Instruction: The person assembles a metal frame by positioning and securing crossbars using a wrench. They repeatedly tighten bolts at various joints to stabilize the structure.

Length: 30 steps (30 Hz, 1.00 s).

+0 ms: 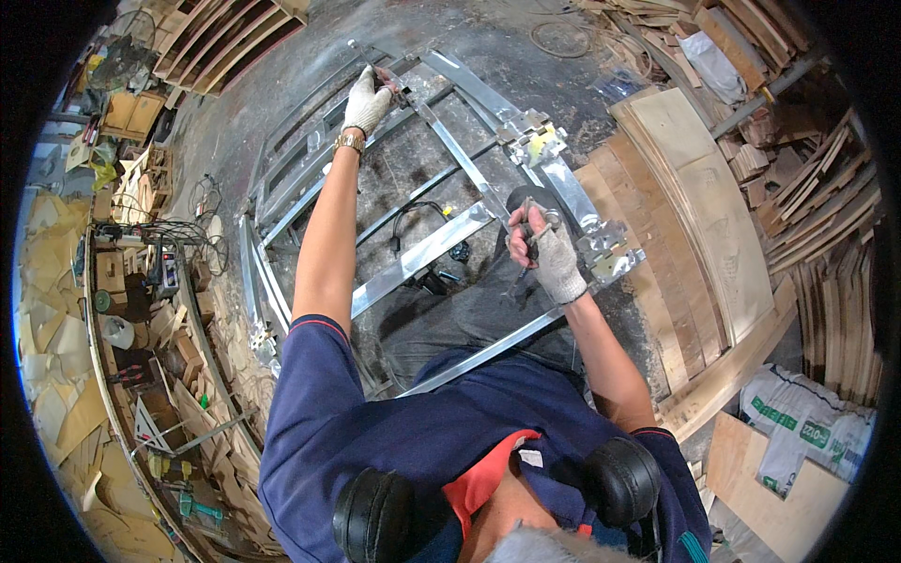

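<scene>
A welded metal frame [427, 230] of silvery bars lies in front of me and around my legs. My left hand [368, 101], in a white knit glove, reaches to its far side. The fingers are bent at a bar junction there, closed round something small and dark that I cannot make out. Nearer, over the frame's right part, my right hand [549, 258] wears a glove that leaves the fingertips bare. It is closed on a slim dark metal tool that looks like a spanner [516, 287]. Metal hinge-like brackets [535, 139] sit along the right-hand bar.
Curved plywood sheets [699, 206] are stacked at the right, beside offcuts and a white printed sack [807, 422]. On the left stands a cluttered bench with wood scraps, cables and a green power drill [199, 508]. A slatted wooden rack [225, 42] is at the far left.
</scene>
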Tool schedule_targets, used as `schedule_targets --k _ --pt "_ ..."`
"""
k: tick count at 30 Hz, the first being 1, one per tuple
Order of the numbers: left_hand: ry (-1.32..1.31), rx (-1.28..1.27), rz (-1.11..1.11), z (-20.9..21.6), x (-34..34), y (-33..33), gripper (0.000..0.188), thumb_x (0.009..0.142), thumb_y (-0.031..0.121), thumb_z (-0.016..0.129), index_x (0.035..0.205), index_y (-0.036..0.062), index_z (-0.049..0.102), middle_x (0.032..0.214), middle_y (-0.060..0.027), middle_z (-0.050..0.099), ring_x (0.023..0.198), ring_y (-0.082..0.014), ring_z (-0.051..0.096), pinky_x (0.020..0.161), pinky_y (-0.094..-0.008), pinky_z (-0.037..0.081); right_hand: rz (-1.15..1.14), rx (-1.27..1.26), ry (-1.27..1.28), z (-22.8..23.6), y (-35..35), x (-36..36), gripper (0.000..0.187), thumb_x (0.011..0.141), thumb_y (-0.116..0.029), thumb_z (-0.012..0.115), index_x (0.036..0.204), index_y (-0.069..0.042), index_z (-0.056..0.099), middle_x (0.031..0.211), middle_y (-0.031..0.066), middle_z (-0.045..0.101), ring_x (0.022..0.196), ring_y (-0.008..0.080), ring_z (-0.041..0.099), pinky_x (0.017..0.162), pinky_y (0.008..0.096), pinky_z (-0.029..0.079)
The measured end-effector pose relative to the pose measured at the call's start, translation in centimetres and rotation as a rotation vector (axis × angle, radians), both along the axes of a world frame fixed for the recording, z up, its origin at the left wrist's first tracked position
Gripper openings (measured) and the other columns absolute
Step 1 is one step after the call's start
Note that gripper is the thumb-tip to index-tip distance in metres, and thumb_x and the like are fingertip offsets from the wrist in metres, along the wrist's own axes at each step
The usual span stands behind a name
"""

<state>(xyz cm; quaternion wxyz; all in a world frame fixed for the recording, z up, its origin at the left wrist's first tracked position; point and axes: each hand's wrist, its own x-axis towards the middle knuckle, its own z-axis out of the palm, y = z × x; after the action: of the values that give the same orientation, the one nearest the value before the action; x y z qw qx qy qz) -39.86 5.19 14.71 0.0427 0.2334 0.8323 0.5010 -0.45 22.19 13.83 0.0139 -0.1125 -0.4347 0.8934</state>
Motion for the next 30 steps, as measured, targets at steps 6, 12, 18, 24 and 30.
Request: schedule_targets --k 6,12,18,24,30 --pt "0.074 -0.035 0.046 -1.6 0.6 -0.2 0.02 0.085 0.012 0.065 0.101 0.0043 0.056 0.087 -0.0079 0.066 0.082 -0.0186 0.063 0.078 -0.0341 0.05 0.0 -0.016 0.031 0.0 -0.1 0.0 0.044 0.105 -0.047 0.047 0.1 -0.005 0.057 0.061 -0.0025 0.049 0.048 0.0069 0.044 0.043 0.0229 0.028" --pt "0.01 0.053 0.046 -2.2 -0.3 -0.2 0.018 0.086 0.01 0.065 0.1 0.0045 0.055 0.086 -0.0048 0.065 0.078 -0.0143 0.06 0.072 -0.0311 0.05 0.004 -0.006 0.03 -0.1 -0.1 -0.1 0.046 0.105 -0.048 0.046 0.099 -0.004 0.057 0.06 -0.0024 0.049 0.048 0.0071 0.043 0.043 0.023 0.028" --pt "0.185 -0.003 0.083 -0.7 2.8 0.5 0.02 0.094 0.021 0.061 0.105 0.0055 0.055 0.087 -0.0132 0.067 0.08 -0.027 0.067 0.073 -0.0395 0.051 0.008 -0.006 0.012 -0.3 0.0 0.0 0.047 0.105 -0.049 0.047 0.099 -0.004 0.056 0.061 -0.0022 0.049 0.048 0.0075 0.043 0.043 0.0231 0.028" --pt "0.366 -0.07 0.155 -2.0 5.4 -0.3 0.027 0.102 0.033 0.053 0.112 0.0075 0.054 0.09 -0.019 0.07 0.086 -0.0398 0.068 0.073 -0.047 0.051 0.024 -0.025 0.037 -0.6 0.0 -0.1 0.047 0.104 -0.05 0.047 0.099 -0.004 0.056 0.06 -0.002 0.049 0.048 0.0075 0.043 0.043 0.0234 0.028" --pt "0.383 0.231 0.171 -0.6 3.0 -1.1 0.028 0.108 0.032 0.043 0.108 0.0042 0.05 0.088 -0.0133 0.072 0.084 -0.0252 0.073 0.076 -0.0363 0.059 0.019 -0.022 0.039 -0.5 0.1 0.0 0.046 0.104 -0.049 0.047 0.099 -0.004 0.055 0.06 -0.0022 0.048 0.05 0.0073 0.043 0.044 0.0233 0.028"
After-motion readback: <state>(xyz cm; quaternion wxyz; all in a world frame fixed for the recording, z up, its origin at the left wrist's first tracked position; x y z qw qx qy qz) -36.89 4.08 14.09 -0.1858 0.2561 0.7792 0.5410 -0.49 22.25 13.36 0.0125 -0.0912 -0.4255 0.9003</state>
